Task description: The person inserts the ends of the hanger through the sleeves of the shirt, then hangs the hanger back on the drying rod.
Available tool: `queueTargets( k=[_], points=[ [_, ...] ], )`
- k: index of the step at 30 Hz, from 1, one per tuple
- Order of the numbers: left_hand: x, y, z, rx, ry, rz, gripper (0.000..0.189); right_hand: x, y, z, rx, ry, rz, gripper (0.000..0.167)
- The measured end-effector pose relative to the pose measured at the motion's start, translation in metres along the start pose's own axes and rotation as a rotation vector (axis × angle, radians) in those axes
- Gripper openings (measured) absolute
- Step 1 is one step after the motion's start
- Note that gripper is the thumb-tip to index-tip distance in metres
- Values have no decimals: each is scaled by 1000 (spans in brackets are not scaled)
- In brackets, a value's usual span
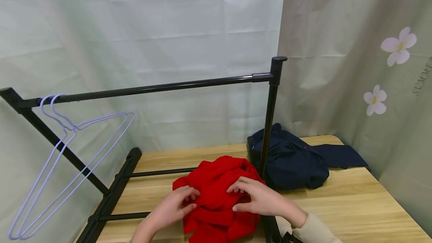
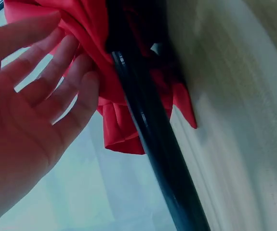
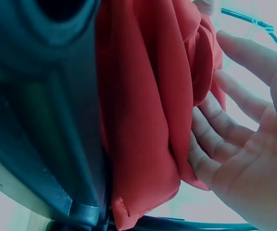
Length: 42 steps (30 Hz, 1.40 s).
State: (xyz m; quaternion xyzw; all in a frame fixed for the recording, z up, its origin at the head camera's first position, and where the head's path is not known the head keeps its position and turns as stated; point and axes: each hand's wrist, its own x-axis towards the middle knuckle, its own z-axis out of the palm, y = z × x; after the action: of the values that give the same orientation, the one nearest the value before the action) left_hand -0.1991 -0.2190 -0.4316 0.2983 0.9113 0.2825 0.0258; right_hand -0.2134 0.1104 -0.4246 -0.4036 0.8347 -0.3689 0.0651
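Two relaxed, unclenched hands [image 1: 173, 203] [image 1: 262, 198] touch one red cloth [image 1: 216, 192]; two hangers [image 1: 73, 128] share one rail [image 1: 168, 87].

The head view's bottom edge crops your crumpled red cloth [image 1: 216, 198], which partly hides the black tubular rack [image 1: 168, 87].

Left hand [image 2: 30, 120]: left of the red cloth [image 2: 90, 33], palm showing, fingers slightly bent, tips at its folds.
Black bar [image 2: 151, 134]: slanting, cloth visible on both sides of it.
Cloth corner [image 2: 184, 103]: pointed, on the bar's far side from the hand.
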Motion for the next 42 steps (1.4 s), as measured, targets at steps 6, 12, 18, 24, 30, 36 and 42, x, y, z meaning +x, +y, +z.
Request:
queueTargets(
  k=[6, 12, 18, 24, 30, 36, 42],
  points=[
    [-3, 2, 1, -59, -153, -46, 36, 1, -1, 2, -36, -75, 19, 36],
    [-3, 2, 5, -50, -198, -65, 45, 3, -3, 1, -67, -129, 24, 37],
    [4, -2, 19, 60, -107, 8, 38, 3, -1, 3, -100, -157, 3, 30],
    [7, -1, 22, 74, -81, 19, 37, 3, 1, 3, -102, -158, -3, 29],
    [7, -4, 15, -5, -102, 7, 31, 2, 1, 2, -79, -146, -1, 27],
    [7, -1, 7, -12, -91, -2, 25, 1, 2, 2, -44, -104, -21, 24],
    [8, 4, -2, 55, -21, 52, 23, 2, 4, 3, -29, -54, -51, 23]
  ],
)
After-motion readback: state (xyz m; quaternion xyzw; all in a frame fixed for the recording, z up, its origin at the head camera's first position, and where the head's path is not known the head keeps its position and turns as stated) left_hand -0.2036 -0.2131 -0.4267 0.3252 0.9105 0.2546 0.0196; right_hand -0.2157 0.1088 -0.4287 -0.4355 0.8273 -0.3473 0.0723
